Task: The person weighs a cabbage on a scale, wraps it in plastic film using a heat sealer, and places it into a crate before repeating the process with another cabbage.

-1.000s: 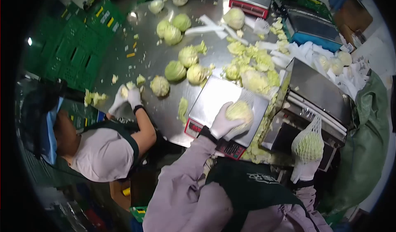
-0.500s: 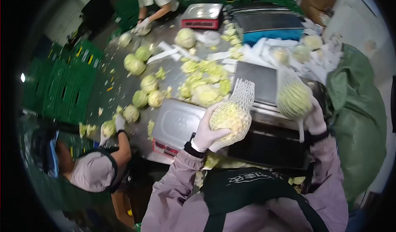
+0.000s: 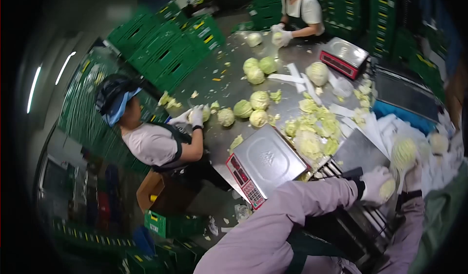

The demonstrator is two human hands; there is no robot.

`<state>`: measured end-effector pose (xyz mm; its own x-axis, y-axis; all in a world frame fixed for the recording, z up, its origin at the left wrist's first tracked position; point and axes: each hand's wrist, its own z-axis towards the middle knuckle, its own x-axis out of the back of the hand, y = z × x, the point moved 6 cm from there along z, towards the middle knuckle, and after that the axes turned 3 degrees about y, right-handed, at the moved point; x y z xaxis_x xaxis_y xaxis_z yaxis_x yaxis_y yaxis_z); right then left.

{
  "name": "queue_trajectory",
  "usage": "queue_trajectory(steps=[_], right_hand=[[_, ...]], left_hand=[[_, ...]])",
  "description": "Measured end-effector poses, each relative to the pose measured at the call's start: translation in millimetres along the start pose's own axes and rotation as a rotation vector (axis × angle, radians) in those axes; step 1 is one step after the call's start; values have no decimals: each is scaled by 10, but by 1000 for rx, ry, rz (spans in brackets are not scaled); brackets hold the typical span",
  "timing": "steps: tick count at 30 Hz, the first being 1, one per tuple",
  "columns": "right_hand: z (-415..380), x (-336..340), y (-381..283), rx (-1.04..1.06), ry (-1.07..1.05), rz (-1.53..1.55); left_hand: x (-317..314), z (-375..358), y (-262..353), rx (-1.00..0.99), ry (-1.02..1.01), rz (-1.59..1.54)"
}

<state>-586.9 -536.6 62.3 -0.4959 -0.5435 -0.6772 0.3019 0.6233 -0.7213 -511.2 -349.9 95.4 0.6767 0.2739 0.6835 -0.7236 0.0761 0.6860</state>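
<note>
My left hand (image 3: 374, 184), in a white glove, is wrapped around a pale cabbage (image 3: 387, 189), most of which the fingers hide. Close by on the right, my right hand (image 3: 414, 177) is closed on a second cabbage (image 3: 404, 152) in white foam netting, though its fingers are partly hidden. Both hands are above the right end of the worktable, beside a flat grey metal plate (image 3: 360, 152). White netting sleeves (image 3: 390, 127) lie heaped just beyond them.
A scale (image 3: 268, 159) stands left of my arms, near trimmed leaves (image 3: 312, 127). Several loose cabbages (image 3: 259, 100) sit farther left. Two co-workers (image 3: 156, 142) handle cabbages at the table's left side and far edge. Another scale (image 3: 344, 57) stands at the back; green crates (image 3: 165, 54) are stacked beyond.
My view has swung left. My left hand and its cabbage have moved right, close to my right hand. The netting on the left-hand cabbage is no longer clearly visible.
</note>
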Motion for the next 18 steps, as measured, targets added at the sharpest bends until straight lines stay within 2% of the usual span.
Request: queue_trajectory(steps=[2, 5, 6, 8, 10, 12, 13, 14, 15, 16, 17, 18], right_hand=[[170, 206, 107, 0, 50, -21], [205, 270, 369, -164, -55, -25], [223, 234, 412, -139, -50, -83], [205, -120, 532, -78, -24, -222], [171, -358, 670, -172, 9, -173], [40, -605, 683, -361, 93, -21], [52, -767, 655, -271, 41, -143], [-109, -1004, 449, 122, -116, -1008], [-110, -1071, 401, 232, -268, -1229], [-92, -902, 527, -18, -53, -525], [-80, -765, 526, 9, -3, -612], [-81, -639, 618, -95, 131, -350]], left_hand=[[18, 20, -148, 183, -45, -74], [26, -45, -285, 277, -51, -118], [75, -76, -293, 267, -81, -112], [137, -138, -303, 290, -63, -119], [203, -159, -331, 321, -71, -171], [307, -188, -356, 422, -77, -170], [423, -249, -446, 440, 122, -271], [496, -244, -544, 436, 291, -299], [861, -116, -467, 315, 235, -210], [1050, -5, -433, 186, 353, -363], [727, 3, -640, 224, 516, -138], [570, 104, -730, 260, 433, -144]])
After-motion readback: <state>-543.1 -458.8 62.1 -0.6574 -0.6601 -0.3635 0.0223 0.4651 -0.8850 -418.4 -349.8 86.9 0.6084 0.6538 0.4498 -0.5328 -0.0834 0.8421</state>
